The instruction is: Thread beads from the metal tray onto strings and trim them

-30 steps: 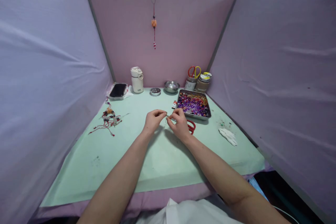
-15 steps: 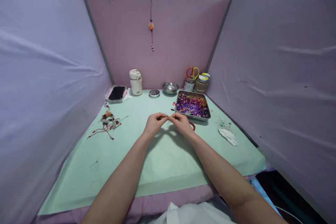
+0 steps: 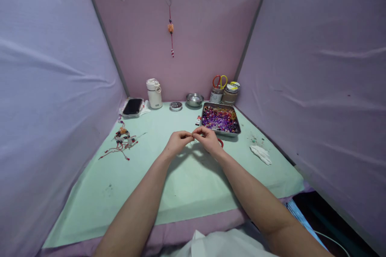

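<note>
Pinching a thin strand (image 3: 194, 141) — both hands bring it fingertip to fingertip above the table (image 3: 175, 192), roughly centred in front of the person. Strand is v. fine & mostly hidden by fingers; a bit curls out below the tips. Looks greenish, but any knot or bead on it is too small to tell. L hand (image 3: 179, 142): thumb & index pressed together on strand, no visible gap. R hand (image 3: 208, 139): same pinch, tips meeting or nearly meeting L's, can't tell which. Can't see if the other fingers hold anything.

To do this well (judgement): grip right at the very tips, w/ only a short length between hands, so strand doesn't slip or twist. Even, light tension both sides — sth this fine could kink or snap. Loose bit should hang free, clear of palms, so it doesn't snag.

Just beside R hand: red handle (image 3: 221, 143), partly hidden by it; mind the knuckles. Beyond, metal tray (image 3: 228, 133) w/ purple, red & dark beads (image 3: 219, 119); small red-and-white item (image 3: 198, 120) by its L edge. Well apart to the L, beaded cords (image 3: 122, 139) on table. White cloth (image 3: 261, 154) off R. Metal bowl (image 3: 194, 100) at back.
</note>
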Motion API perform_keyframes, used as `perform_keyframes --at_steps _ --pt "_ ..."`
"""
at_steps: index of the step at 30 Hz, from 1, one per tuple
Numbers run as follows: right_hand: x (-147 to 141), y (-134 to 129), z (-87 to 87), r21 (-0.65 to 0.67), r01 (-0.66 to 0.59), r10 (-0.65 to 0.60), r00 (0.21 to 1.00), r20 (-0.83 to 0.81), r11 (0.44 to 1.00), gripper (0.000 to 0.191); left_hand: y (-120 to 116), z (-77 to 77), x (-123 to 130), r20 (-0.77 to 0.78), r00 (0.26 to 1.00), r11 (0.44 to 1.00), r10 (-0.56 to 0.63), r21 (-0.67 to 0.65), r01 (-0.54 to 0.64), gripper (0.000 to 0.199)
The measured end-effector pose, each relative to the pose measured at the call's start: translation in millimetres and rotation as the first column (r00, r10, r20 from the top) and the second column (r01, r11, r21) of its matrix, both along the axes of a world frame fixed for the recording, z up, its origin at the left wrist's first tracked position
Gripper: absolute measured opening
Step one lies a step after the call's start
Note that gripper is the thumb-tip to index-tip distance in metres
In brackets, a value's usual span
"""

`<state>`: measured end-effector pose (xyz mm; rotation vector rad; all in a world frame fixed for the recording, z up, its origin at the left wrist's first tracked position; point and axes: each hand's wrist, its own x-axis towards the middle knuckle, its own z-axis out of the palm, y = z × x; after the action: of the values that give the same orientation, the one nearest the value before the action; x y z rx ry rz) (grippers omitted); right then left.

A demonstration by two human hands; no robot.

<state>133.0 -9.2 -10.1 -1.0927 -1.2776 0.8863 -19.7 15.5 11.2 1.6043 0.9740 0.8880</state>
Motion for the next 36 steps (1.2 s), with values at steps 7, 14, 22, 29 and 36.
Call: perform_keyframes --at_steps 7,14,22,29,36 --pt "12 3 8.3 -0.197 -0.230 0.037 0.734 -0.678 0.953 0.021 2 1.2 -1 -0.024 0.994 0.982 -0.108 -0.161 0.103 0.022" --pt "16 8 8.5 -0.223 -0.268 -0.028 0.579 -0.815 0.937 0.018 3 1.6 -2 0.037 0.995 0.977 -0.089 -0.190 0.094 0.019" --pt "4 5 -6.3 -0.369 -0.262 0.012 0.829 -0.559 0.892 0.019 0 2.5 -1 0.147 0.984 0.989 -0.098 -0.099 0.114 0.021" --pt "-3 3 -9.6 -0.262 -0.086 0.032 0.978 -0.204 0.961 0.016 3 -3.0 2 0.141 0.988 0.987 -0.063 -0.140 0.083 0.026" --pt "-5 3 1.2 -0.051 0.037 -0.054 0.926 -0.374 0.998 0.019 2 -2.2 4 0.128 0.988 0.996 0.087 -0.027 -0.085 0.031"
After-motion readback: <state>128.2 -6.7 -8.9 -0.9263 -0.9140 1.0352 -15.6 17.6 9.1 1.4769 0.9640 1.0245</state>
